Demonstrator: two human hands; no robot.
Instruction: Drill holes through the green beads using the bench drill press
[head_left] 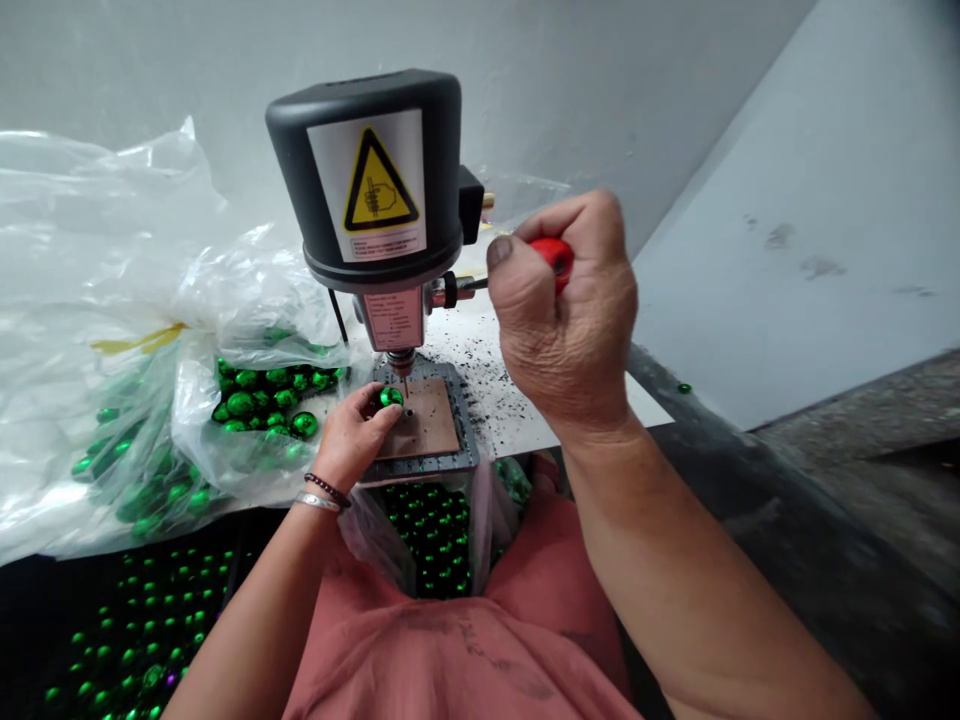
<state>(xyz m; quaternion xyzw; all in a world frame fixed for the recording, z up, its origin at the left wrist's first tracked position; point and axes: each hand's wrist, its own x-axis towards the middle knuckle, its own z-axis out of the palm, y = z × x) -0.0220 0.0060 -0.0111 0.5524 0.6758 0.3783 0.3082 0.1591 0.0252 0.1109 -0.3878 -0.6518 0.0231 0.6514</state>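
Observation:
A black drill press with a yellow warning sign stands on the white table. Between its thumb and fingers, my left hand holds a shiny green ball, just left of the thin drill bit and over the brown board on the machine's base. The bit and ball look close; whether they touch I cannot tell. Wrapped round the red knob of the press's lever, my right hand is raised to the right of the machine head.
Clear plastic bags with green balls lie on the left of the table. Dark shavings are scattered right of the base. An open bag of green balls sits below the table edge, and more balls are at lower left.

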